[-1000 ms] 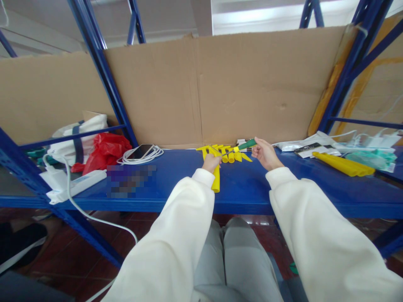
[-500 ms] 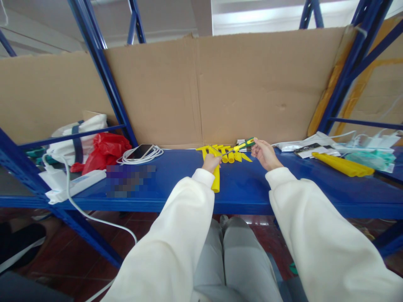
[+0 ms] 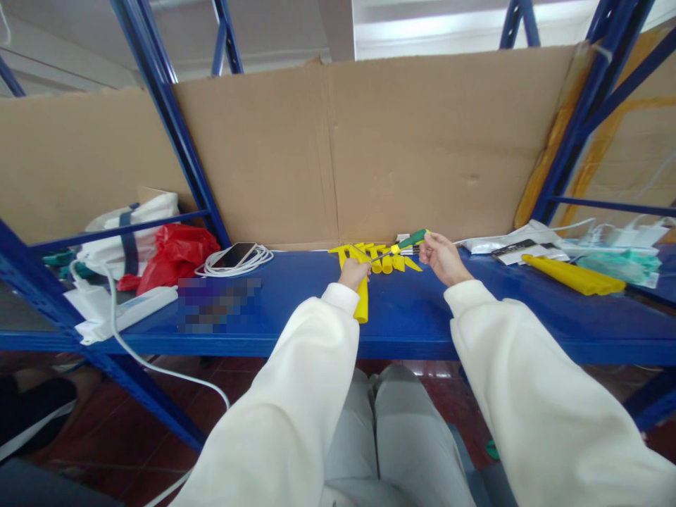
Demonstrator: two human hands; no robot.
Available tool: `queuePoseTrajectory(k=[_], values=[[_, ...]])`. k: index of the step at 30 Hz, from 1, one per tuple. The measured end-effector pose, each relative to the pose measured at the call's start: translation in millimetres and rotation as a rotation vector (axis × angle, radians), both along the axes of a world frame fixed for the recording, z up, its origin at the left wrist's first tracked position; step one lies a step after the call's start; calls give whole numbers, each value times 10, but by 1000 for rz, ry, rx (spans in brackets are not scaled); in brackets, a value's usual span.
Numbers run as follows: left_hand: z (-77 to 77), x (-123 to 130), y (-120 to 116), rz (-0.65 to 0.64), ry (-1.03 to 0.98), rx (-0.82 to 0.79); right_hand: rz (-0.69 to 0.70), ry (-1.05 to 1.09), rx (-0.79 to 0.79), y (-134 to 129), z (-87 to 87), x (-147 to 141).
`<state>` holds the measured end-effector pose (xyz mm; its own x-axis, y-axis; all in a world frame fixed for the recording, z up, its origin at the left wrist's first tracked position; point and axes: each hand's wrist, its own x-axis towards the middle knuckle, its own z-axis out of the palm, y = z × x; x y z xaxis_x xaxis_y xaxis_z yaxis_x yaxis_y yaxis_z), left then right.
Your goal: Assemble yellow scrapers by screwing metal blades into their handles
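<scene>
My left hand (image 3: pixel 353 272) grips a long yellow plastic part (image 3: pixel 362 303) that lies on the blue shelf (image 3: pixel 422 317). My right hand (image 3: pixel 442 258) holds a green and yellow screwdriver (image 3: pixel 405 244) by its handle. The screwdriver's thin shaft points left and down toward the top of the yellow part beside my left hand. Several more yellow plastic parts (image 3: pixel 388 259) lie just behind, between my hands.
A cardboard sheet (image 3: pixel 370 148) backs the shelf. At left are a phone with a coiled white cable (image 3: pixel 237 258), a red bag (image 3: pixel 177 253), a white bag (image 3: pixel 132 229) and a power strip (image 3: pixel 121 310). At right lie a yellow bundle (image 3: pixel 573 276), papers and chargers. Blue rack posts (image 3: pixel 174 120) stand on both sides.
The screwdriver handle has turned slightly in my right hand's fingers. My left hand and the yellow part have stayed in place.
</scene>
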<state>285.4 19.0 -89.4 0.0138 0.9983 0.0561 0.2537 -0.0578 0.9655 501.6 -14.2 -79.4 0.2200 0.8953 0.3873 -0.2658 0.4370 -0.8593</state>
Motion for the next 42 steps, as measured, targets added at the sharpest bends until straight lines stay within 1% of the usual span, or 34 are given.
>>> queuePoseTrajectory(k=[5, 9, 17, 26, 29, 34, 38, 42], values=[[5, 6, -7, 3, 4, 1, -55, 8, -4, 33, -18, 7], [11, 6, -14, 1, 8, 7, -66, 12, -16, 30, -19, 1], [8, 6, -13, 5, -5, 15, -32, -28, -15, -9, -24, -8], [-14, 7, 14, -6, -41, 4, 23, -29, -14, -36, 13, -5], [-17, 8, 18, -6, -33, 4, -1, -30, -30, -37, 10, -12], [3, 7, -1, -11, -25, -3, -79, 10, -59, -22, 15, -18], [16, 6, -17, -13, -30, -10, -77, 29, -98, -16, 23, -18], [8, 3, -8, -9, -37, -13, -69, 11, -81, -27, 10, -17]])
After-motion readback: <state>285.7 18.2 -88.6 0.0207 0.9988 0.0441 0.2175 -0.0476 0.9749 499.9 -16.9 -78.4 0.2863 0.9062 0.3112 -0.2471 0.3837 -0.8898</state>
